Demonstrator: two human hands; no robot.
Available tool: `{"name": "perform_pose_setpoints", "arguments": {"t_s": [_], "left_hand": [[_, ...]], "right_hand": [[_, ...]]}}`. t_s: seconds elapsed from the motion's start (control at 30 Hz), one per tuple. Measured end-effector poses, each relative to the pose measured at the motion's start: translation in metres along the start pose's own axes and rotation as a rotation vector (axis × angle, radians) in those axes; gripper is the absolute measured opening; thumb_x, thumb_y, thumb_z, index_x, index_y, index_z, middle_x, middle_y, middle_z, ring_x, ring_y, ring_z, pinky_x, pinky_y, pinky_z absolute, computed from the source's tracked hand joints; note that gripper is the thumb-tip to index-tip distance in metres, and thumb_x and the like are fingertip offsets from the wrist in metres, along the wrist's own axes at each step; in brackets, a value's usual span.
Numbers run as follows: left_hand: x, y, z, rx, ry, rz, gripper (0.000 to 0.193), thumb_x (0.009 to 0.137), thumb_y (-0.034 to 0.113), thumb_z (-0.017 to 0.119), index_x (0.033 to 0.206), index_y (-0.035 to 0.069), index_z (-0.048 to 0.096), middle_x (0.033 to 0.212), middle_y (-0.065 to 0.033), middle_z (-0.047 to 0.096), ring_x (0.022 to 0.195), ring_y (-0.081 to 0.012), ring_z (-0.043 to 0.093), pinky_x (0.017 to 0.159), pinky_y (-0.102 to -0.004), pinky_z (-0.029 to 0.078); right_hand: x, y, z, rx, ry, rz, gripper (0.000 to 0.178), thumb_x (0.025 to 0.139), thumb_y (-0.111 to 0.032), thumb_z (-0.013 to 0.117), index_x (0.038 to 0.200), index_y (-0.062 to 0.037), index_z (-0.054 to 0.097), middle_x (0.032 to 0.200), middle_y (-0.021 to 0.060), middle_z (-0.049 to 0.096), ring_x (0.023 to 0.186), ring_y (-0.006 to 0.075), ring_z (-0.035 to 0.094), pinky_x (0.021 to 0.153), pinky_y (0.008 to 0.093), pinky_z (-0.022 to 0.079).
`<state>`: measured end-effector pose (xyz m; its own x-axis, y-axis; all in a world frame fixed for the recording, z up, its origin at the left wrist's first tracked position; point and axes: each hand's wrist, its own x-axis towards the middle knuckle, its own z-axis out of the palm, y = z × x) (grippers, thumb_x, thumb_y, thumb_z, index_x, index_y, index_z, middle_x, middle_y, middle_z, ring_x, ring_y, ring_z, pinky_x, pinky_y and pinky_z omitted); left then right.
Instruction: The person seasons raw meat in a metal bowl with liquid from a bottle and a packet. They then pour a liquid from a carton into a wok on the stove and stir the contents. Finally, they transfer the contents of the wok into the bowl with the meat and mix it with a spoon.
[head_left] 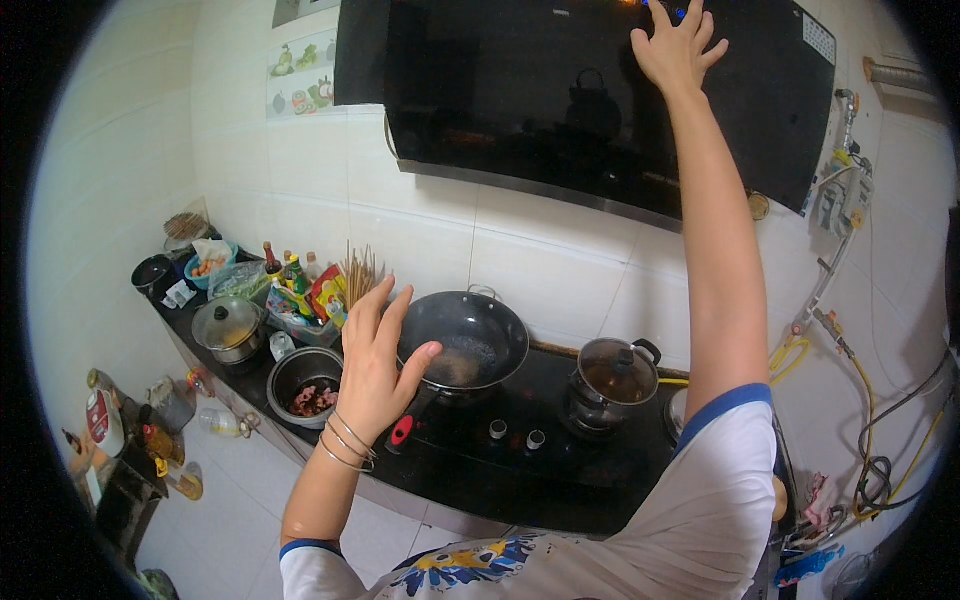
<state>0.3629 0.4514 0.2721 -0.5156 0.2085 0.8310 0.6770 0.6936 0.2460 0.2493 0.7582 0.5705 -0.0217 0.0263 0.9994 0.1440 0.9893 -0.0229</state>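
Right hand [680, 48] spreads against the hood [500, 100] — left hand [376, 360] near wok [475, 335].

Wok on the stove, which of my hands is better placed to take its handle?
Probably your left hand: it is open, looks empty and hovers near the red-tipped handle of the wok. Your right hand is stretched up at the range hood, much farther away.
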Motion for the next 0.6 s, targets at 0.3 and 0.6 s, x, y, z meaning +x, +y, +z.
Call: {"name": "perform_pose_setpoints", "arguments": {"t_s": [0.3,0.6], "left_hand": [[0.0011,-0.0029,0.0027,0.008,-0.015,-0.014,0.057,0.080,0.023,0.063,0.127,0.000,0.042,0.132,-0.0198,0.039,0.121,-0.0349,0.037,0.102,-0.0411,0.028],[0.0012,-0.0053,0.0091,-0.009,-0.023,-0.013,0.056,0.080,0.022,0.063,0.127,0.000,0.042,0.132,-0.0196,0.039,0.121,-0.0351,0.037,0.102,-0.0413,0.028]], "right_hand": [[0.0000,-0.0017,0.0045,-0.006,-0.003,-0.009,0.057,0.071,-0.027,0.057,0.127,-0.0188,0.048,0.145,0.0205,0.012,0.133,0.0366,0.011,0.107,0.0563,0.006],[0.0043,-0.0002,0.0055,0.052,0.053,0.015,0.057,0.071,-0.027,0.058,0.127,-0.0163,0.048,0.144,0.0215,0.014,0.132,0.0374,0.015,0.106,0.0562,0.009]]}}
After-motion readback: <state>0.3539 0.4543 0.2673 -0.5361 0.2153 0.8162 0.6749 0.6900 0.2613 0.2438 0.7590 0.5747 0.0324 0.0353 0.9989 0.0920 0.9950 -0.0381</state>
